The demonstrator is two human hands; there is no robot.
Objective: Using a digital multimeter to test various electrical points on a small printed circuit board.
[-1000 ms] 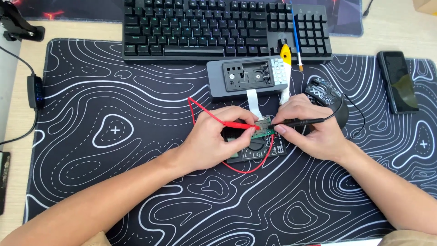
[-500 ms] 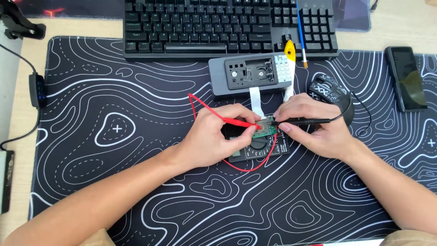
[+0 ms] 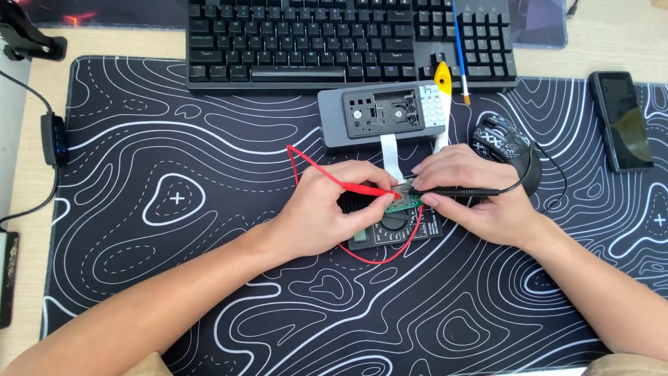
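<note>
Head view, looking down on the desk [image 3: 626,42] with a black desk mat [image 3: 174,278] patterned in white contour lines. Left hand [image 3: 327,212] has its grip closed on the red multimeter probe [image 3: 365,189], pinched between thumb and fingers; right hand [image 3: 473,198] has its grip closed on the black multimeter probe [image 3: 456,191], held pen-style. Both probe tips meet over a small green circuit board [image 3: 402,202], which sits just above a black multimeter [image 3: 393,226] lying flat on the mat between the two hands. Red lead wire [image 3: 306,163] loops up and left, then curls back under the meter. Compared with the frames half a second and one second back: hands, probes and board keep the same pose relative to one another; only the framing has drifted slightly, so the head moved, not the work. Judgement: contact on the board is being held steady, consistent with waiting on a reading. Behind the board, an opened grey device housing [image 3: 383,115] with a white ribbon cable [image 3: 390,150] running toward the hands. Also present: black keyboard [image 3: 348,35], gaming mouse [image 3: 504,143], smartphone [image 3: 621,120], yellow-handled tool [image 3: 443,75].
</note>
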